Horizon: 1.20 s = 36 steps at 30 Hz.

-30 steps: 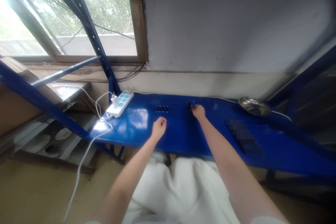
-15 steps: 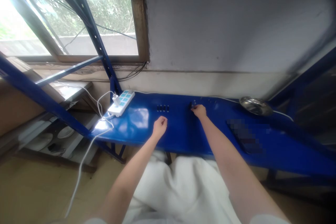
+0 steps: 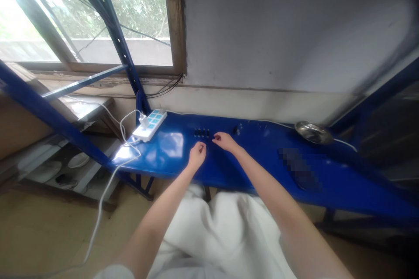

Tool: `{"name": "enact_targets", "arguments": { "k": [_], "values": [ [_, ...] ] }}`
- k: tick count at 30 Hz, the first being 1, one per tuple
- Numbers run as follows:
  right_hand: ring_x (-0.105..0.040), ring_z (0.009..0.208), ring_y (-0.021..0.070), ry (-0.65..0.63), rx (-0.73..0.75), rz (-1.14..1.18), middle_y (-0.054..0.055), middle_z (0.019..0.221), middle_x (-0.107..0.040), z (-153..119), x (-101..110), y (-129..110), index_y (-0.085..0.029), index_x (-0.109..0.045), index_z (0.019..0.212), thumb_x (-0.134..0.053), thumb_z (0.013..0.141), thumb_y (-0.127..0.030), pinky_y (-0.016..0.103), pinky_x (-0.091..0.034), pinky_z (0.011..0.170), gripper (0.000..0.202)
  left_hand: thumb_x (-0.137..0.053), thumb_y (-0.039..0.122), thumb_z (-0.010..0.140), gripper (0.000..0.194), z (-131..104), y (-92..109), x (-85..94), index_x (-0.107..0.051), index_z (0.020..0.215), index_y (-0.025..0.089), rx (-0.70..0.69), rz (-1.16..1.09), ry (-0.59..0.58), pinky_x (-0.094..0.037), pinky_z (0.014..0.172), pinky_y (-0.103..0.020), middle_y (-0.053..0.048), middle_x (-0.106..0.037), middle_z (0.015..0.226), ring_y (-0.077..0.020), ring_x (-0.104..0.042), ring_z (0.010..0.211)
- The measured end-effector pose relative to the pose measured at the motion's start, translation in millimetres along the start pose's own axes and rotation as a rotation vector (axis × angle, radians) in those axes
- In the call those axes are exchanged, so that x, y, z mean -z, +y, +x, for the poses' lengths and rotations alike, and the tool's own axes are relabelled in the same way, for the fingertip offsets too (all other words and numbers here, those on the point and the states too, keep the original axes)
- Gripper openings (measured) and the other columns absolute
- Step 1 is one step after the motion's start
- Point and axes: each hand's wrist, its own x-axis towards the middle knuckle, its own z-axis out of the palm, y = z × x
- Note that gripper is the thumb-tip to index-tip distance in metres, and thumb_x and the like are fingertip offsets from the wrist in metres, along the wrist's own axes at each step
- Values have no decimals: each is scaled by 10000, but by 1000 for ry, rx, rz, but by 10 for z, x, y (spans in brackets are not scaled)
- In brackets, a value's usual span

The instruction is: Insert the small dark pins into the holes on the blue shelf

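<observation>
My left hand (image 3: 197, 154) is closed just above the blue table, near its front edge. Its fingers are curled together, and whatever may be inside them is hidden. Slightly farther back, a row of several small dark cylinders (image 3: 203, 133) stands side by side. My right hand (image 3: 225, 141) is just right of that row, thumb and fingers drawn together in a pinch; anything between the fingertips is too small to name. Farther right lies a small cluster of dark and clear pieces (image 3: 238, 129), apart from both hands.
A white power strip (image 3: 151, 125) with a plug and cable occupies the blue table's (image 3: 183, 166) left end. On the right are a shiny metal bowl (image 3: 313, 132) and a blurred-out dark flat object (image 3: 299, 168). Tiny bits (image 3: 262, 126) lie near the back edge. A blue metal post (image 3: 119, 41) rises at left.
My right hand has moved left from the cluster of dark and clear pieces to beside the row of cylinders. The left hand has stayed closed in nearly the same place.
</observation>
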Motion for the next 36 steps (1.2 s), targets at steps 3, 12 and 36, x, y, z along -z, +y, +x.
{"name": "enact_targets", "arguments": {
  "k": [3, 12, 36],
  "values": [
    [-585, 940, 173, 62, -46, -28, 103, 1076, -613, 118, -215, -95, -148, -586, 1092, -585, 772, -291, 266, -439, 800, 351, -419, 242, 816, 154, -2, -11, -3, -547, 866, 171, -13, 5, 8, -409, 554, -205, 20, -561, 619, -90, -517, 543],
    [-503, 1035, 234, 126, -211, -125, 87, 1094, -566, 344, -432, -116, -191, -616, 990, -555, 766, -359, 349, -394, 826, 287, -428, 231, 813, 152, 6, -13, -3, -554, 869, 167, -7, -5, 13, -417, 581, -216, 8, -568, 649, -97, -530, 583],
    [-618, 761, 151, 225, -81, 278, 36, 847, -671, -709, 129, -449, -199, -629, 824, -555, 748, -206, 257, -464, 709, 106, -415, 329, 866, 426, -54, 472, 35, -406, 1277, 217, -344, 116, 77, -427, 616, -201, -6, -586, 835, -70, -501, 557]
  ]
}}
